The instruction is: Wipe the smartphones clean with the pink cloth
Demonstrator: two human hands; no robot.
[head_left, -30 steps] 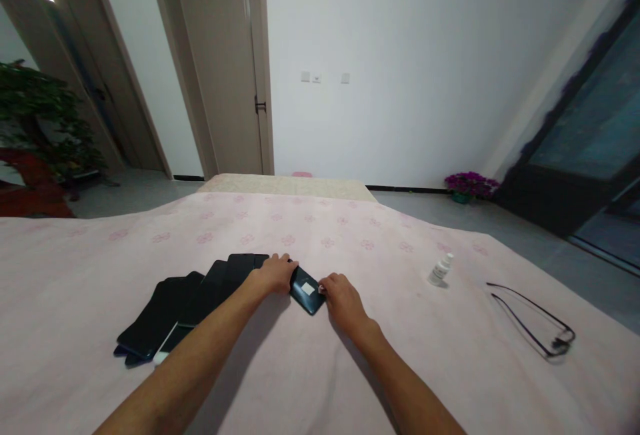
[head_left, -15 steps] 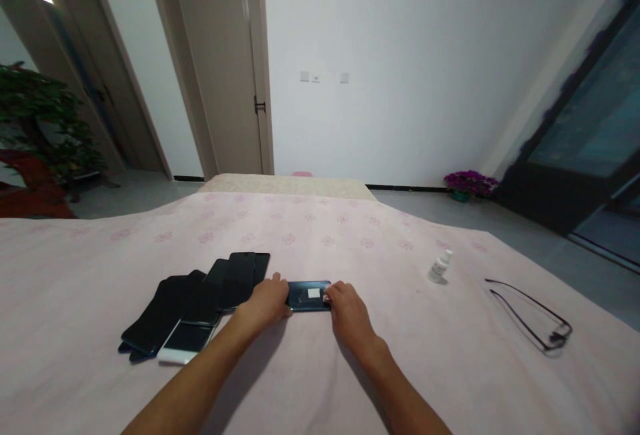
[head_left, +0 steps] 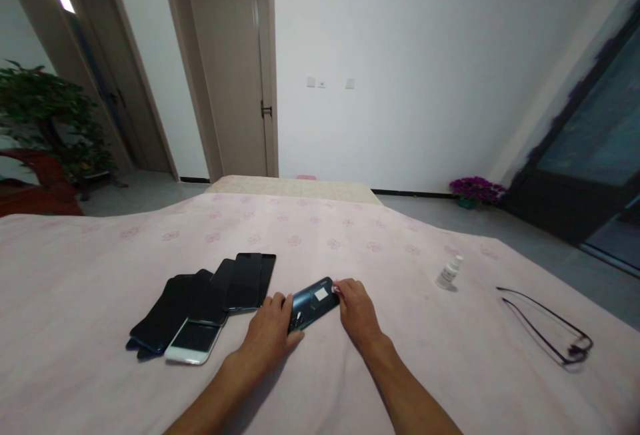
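Note:
A dark blue smartphone (head_left: 307,307) with a white square sticker lies back side up, tilted so that its right end points away from me. My left hand (head_left: 270,325) is closed around its left end, where the camera lenses show. At the phone's far right corner, my right hand (head_left: 357,308) pinches a small pale piece (head_left: 335,289), too small to identify. To the left of my left hand, several black phones (head_left: 170,308) overlap in a fanned group. A white-framed phone (head_left: 193,343) lies at the near side of that group.
A pink flowered cloth (head_left: 400,381) covers the table. On the right stand a small white bottle (head_left: 449,273) and, farther right, a pair of dark-framed glasses (head_left: 550,328). Beyond the table are a door (head_left: 227,75) and purple flowers (head_left: 475,191) on the floor.
The phone has turned from lying straight across to slanting, its left end nearer me and its right end farther away. My left hand has come closer with it. The view has shifted slightly.

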